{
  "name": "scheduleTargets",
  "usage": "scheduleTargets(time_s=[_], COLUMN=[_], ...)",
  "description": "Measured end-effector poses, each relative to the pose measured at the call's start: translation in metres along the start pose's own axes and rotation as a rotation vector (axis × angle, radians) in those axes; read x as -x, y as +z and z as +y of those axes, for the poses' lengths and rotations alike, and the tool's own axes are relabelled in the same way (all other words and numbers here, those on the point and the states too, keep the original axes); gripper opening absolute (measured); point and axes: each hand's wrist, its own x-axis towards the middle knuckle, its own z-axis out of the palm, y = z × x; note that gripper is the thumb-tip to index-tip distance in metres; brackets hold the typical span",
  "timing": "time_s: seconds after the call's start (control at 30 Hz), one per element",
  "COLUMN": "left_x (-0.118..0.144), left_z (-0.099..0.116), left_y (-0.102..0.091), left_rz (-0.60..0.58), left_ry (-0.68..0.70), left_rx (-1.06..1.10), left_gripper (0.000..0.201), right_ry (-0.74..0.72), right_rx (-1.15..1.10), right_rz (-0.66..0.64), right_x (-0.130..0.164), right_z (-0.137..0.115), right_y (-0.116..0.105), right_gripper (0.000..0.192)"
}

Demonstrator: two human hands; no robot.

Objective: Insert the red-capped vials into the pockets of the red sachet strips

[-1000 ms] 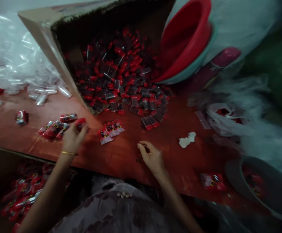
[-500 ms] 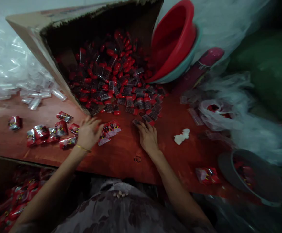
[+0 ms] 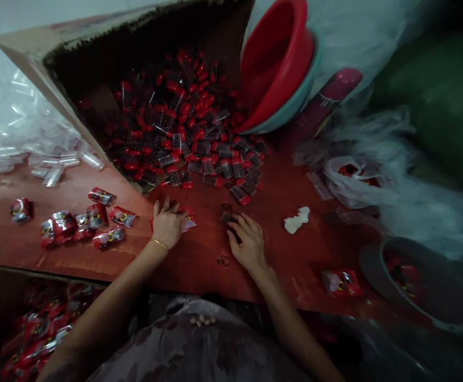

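Note:
My left hand (image 3: pixel 166 224) lies flat with its fingers apart on a few red printed packets (image 3: pixel 187 217) on the red-brown table (image 3: pixel 199 265). My right hand (image 3: pixel 248 243) is beside it. Its fingertips close on one small clear capsule with a red cap (image 3: pixel 228 216). Just behind both hands, a cardboard box (image 3: pixel 52 58) lies tipped on its side. A heap of the same red-capped capsules (image 3: pixel 183 132) spills from it onto the table.
More red packets (image 3: pixel 84 223) lie to the left, with clear plastic tubes (image 3: pixel 52 164) behind them. A red basin (image 3: pixel 275 63) leans at the back. Also here are a white scrap (image 3: pixel 297 220), a small ring (image 3: pixel 224 260), a lone packet (image 3: pixel 341 282), a grey bowl (image 3: pixel 418 281) and plastic bags (image 3: pixel 359 180). A carton of packets (image 3: pixel 36 339) sits below the table edge.
My left hand let go of a packet at the left pile and moved right onto the middle packets. My right hand reached to the capsule heap and drew back with one capsule.

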Motion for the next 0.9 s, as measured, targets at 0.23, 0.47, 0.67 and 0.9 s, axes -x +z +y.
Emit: scheduleTargets(time_s=[0.23,0.47,0.67,0.9], left_x=[-0.014,-0.030,-0.031,-0.032], left_z=[-0.004,-0.005,-0.002,-0.007], left_y=[0.011,0.013,-0.007,0.011], left_rz=[-0.018,0.053,0.105,-0.016], left_ry=[-0.035,-0.100,-0.118,-0.048], left_rx=[0.005,0.084,0.131,0.158], left_gripper=[0.035,0.028,0.034,0.027], right_ry=[0.012,0.046,0.133,0.122], right_rx=[-0.054,-0.110,-0.330,-0.397], right_rz=[0.020,0.027,0.047,-0.034], right_x=[0.002,0.002,-0.011,-0.019], right_z=[-0.010,-0.018,-0.035,-0.045], right_y=[-0.005,-0.008,-0.013,-0.001], right_gripper=[0.019,0.019,0.020,0.020])
